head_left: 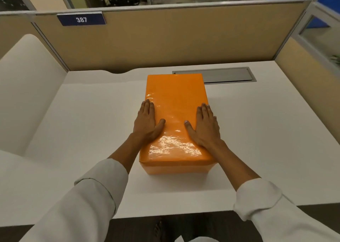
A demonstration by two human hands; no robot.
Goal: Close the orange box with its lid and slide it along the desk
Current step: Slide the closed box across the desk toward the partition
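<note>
Both hands lie flat and open, palms down, on the orange box (174,113): left hand (147,124) along its left edge, right hand (206,127) along its right edge, thumbs pointing inward. Its glossy lid (174,94) is on, seated square. Under the hands, the box stands on a white surface (92,122). Just beyond the right hand's fingertips, a grey metal cable hatch (228,75) is set into the surface, touching the box's far corner. Tan partition panels (165,39) wall the surface ahead and beside the right hand; a blue plate (81,19) reading 387 hangs beyond the left hand. White sleeves (88,195) cover both forearms.
</note>
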